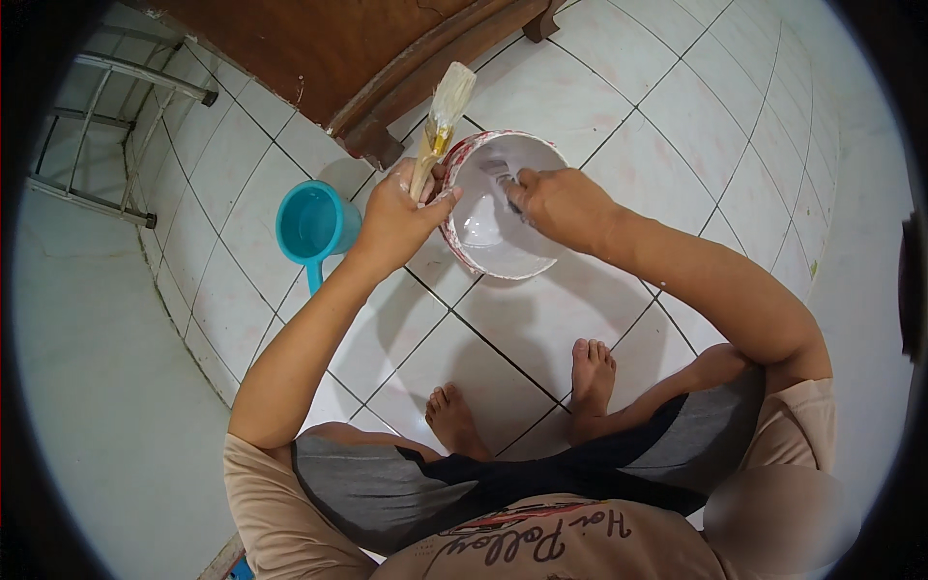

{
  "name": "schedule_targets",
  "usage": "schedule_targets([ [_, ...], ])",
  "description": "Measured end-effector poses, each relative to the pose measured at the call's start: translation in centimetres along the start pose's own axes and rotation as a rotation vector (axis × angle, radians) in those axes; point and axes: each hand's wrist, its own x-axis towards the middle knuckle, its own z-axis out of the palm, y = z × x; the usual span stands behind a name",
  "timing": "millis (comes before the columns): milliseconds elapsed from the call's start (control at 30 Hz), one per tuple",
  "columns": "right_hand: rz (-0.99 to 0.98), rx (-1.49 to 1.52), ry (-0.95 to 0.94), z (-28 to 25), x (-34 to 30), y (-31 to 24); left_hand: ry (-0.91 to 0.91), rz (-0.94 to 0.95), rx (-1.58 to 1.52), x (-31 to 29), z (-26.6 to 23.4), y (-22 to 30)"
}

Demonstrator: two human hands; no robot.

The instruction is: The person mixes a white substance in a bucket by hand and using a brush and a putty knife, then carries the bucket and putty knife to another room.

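My left hand (401,208) is closed round the wooden handle of a paintbrush (450,101), its pale, paint-coated bristles pointing up and away. The same hand's fingers are against the left rim of a white bucket (464,253) whose edge is smeared red and white. Inside the bucket, wet white paint (481,230) shines at the bottom. My right hand (565,205) reaches in over the right rim, its fingers closed on a small flat greyish scraper (496,169) near the far inner wall. Part of that tool is hidden by the fingers.
A turquoise dipper (309,220) with a handle stands left of the bucket on white floor tiles (416,324). Brown wooden furniture (290,58) lies beyond it. At the far left is a metal rack (87,121). My bare feet (592,377) are close in front of the bucket.
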Motion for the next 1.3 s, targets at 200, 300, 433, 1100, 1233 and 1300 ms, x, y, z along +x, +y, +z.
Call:
schedule_targets([
  [200, -0.139, -0.066, -0.179, -0.5, -0.8, -0.5, 0.02, -0.004, 0.065, -0.5, -0.8, -1.1],
  [300, -0.05, -0.068, -0.055, -0.8, -0.4, -0.6, 0.001, 0.009, 0.063, -0.6, -0.8, -1.5],
  [433, -0.179, -0.122, -0.005, 0.1, -0.4, -1.3, 0.03, 0.113, 0.077, -0.8, -0.5, -1.6],
  [1100, 0.21, 0.161, -0.178, -0.5, -1.3, -2.2, 0.045, 0.2, 0.066, -2.1, -0.2, -1.6],
  [1233, 0.286, 0.11, -0.294, -0.9, -1.0, -2.7, 0.033, 0.167, 0.084, -2.3, -0.5, -1.5],
  [1300, 0.203, 0.147, -0.188, 0.2, -1.4, -2.8, 0.046, 0.167, 0.086, -2.4, -0.4, -1.6],
])
